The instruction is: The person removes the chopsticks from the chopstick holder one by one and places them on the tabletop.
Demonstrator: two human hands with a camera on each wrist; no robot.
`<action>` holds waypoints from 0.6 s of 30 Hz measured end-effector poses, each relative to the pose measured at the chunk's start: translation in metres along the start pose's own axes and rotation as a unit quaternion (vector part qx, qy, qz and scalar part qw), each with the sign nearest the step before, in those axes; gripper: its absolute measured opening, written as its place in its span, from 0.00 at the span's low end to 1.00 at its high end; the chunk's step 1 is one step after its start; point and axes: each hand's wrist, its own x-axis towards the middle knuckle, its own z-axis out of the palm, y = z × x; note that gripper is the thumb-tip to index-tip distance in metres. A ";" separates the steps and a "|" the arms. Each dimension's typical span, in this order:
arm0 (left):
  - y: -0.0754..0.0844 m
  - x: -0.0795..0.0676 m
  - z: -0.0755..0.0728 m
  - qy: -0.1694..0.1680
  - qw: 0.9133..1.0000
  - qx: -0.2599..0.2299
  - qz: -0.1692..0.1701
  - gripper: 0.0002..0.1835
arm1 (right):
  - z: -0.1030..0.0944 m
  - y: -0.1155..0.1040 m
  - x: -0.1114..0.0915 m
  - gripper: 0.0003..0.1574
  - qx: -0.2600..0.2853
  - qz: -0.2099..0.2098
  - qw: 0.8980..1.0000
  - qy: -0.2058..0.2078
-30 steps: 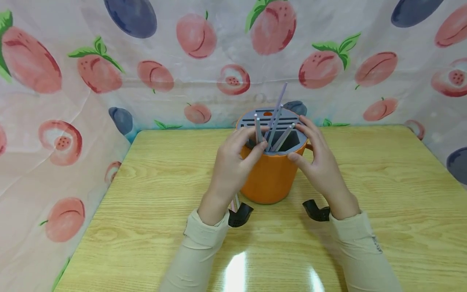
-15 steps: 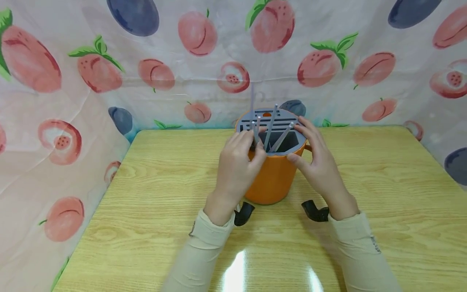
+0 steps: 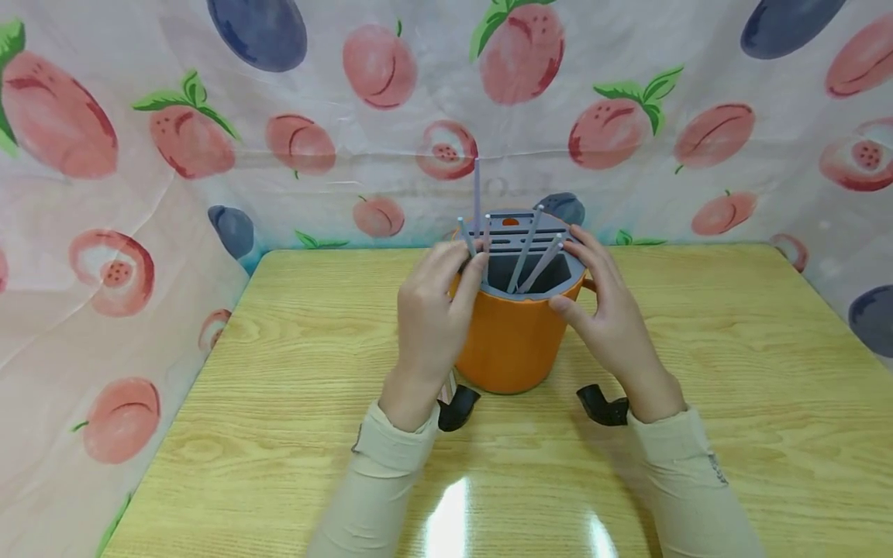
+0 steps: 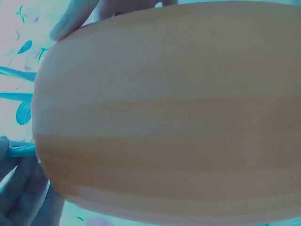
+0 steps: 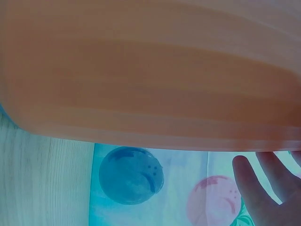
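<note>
An orange utensil holder (image 3: 512, 341) with a grey slotted top (image 3: 533, 218) stands upright on the table. Two pale sticks, like drinking straws (image 3: 526, 248), lean in its wide opening. At the opening's left side my left hand (image 3: 434, 310) pinches a thin pale-blue straw (image 3: 466, 235) between thumb and fingers. A tall purple straw (image 3: 477, 194) and a pink straw (image 3: 487, 229) rise beside it; whether these are pinched too is hard to tell. My right hand (image 3: 614, 318) holds the rim's right side, thumb at the front, fingers farther back. In the left wrist view, the holder's wall (image 4: 164, 113) hides most of both hands.
Part of a handle (image 3: 591, 283) shows at the holder's right. More straws (image 3: 447, 386) lie on the wooden table (image 3: 300, 349) behind the left wrist, partly hidden. Black camera mounts (image 3: 460, 408) hang from both wrists. A fruit-print cloth (image 3: 391, 155) stands behind the table.
My left hand has shifted left along the opening, and the upright straws near its fingers have moved left, the purple one swinging from slanted to upright. My right hand has stayed on the rim.
</note>
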 end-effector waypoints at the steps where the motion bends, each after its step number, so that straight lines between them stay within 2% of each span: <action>1: -0.001 0.001 -0.001 0.008 1.000 -0.009 -0.002 0.09 | 0.000 0.001 0.000 0.36 0.001 -0.001 1.000 0.000; 4: 0.000 0.002 -0.003 0.024 0.999 -0.034 -0.015 0.09 | 0.000 0.006 0.000 0.36 0.006 -0.004 1.000 -0.001; 7: 0.001 0.003 -0.005 0.027 0.997 -0.064 -0.032 0.09 | 0.000 0.016 0.003 0.37 0.005 -0.006 1.000 -0.001; 13: 0.010 0.010 -0.011 0.041 0.987 -0.146 -0.053 0.08 | 0.001 0.037 0.006 0.38 0.000 -0.006 1.000 -0.003; 16: 0.020 0.014 -0.019 0.059 0.981 -0.179 -0.053 0.08 | 0.000 0.037 0.007 0.38 0.002 -0.009 1.000 -0.006; 18: 0.030 0.018 -0.025 0.073 0.976 -0.199 -0.050 0.07 | -0.001 0.028 0.007 0.37 0.005 -0.008 1.000 -0.007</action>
